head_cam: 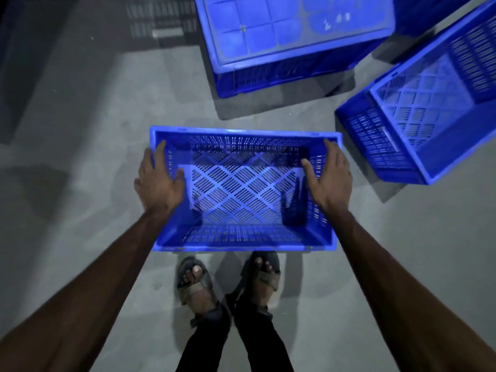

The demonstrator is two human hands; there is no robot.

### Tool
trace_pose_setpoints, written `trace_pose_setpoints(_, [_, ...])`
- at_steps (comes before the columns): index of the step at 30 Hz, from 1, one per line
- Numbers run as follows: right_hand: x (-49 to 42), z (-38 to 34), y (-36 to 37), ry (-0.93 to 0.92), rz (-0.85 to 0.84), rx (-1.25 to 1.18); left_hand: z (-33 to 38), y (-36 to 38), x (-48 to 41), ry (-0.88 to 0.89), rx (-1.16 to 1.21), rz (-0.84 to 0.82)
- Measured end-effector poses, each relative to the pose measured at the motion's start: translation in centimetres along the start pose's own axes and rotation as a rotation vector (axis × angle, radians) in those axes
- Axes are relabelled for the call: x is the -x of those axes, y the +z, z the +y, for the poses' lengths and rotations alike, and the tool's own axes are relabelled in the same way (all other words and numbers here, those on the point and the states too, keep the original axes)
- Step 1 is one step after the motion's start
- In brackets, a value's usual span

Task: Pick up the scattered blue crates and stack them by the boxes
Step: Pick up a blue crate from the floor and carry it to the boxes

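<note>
- Head view looks straight down on an open-topped blue crate [241,191], held in front of the person with its long sides running left to right.
- Left hand [158,178] sits over the crate's left short wall: the thumb lies inside against the slotted wall, and the fingers reach along the rim and down the outside, so the wall is pinched between them.
- Right hand [328,178] mirrors this on the right short wall, thumb spread inward over the inner face and fingers laid along the rim and the outer side, clamping that wall.
- Both hands are only partly closed. The fingers look fairly straight rather than tightly curled, and the thumbs are splayed well apart from them.
- Both forearms stretch forward from the lower corners to the crate.
- Nothing lies in the crate, and its lattice bottom shows clearly between the hands.
- Whether the crate rests on the floor [80,157] or hangs just above it, I cannot tell.
- Its near rim lies just ahead of the toes of two feet in sandals [198,280].
- Beyond it, near the top edge, stands an overturned crate [290,36], its ribbed underside facing up.
- To the right is a tilted crate [418,124], its opening turned toward the camera and its near corner close to the held crate's far right corner, though not touching it.
- Grey concrete floor lies all around, with slotted shadows at upper left.
</note>
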State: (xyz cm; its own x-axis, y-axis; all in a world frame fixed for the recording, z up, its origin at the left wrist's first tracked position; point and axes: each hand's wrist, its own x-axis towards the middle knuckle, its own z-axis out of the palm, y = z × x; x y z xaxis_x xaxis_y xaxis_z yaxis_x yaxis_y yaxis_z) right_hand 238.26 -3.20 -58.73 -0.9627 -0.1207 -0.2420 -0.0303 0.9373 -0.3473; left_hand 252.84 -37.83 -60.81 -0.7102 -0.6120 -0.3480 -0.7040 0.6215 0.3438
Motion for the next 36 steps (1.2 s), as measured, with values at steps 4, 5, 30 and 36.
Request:
trace_pose_setpoints(4, [2.5, 3.4, -0.9, 0.278, -0.098, -0.373, -2.2, 0.8, 1.2, -0.102, 0.244, 0.023])
trace_pose_setpoints(5, [2.4, 3.8, -0.6, 0.410, -0.139, -0.510, -2.6, 1.1, 1.4, -0.069, 0.313, 0.039])
trace_pose_setpoints(30, [-0.1, 8.4, 5.2, 0.206, -0.061, -0.688, -5.8, 2.9, -1.0, -0.136, 0.728, -0.049])
trace_pose_setpoints(36, [1.9, 7.6, 3.0, 0.199, -0.081, -0.680, -5.7, -0.8, 0.3, -0.148, 0.703, -0.100])
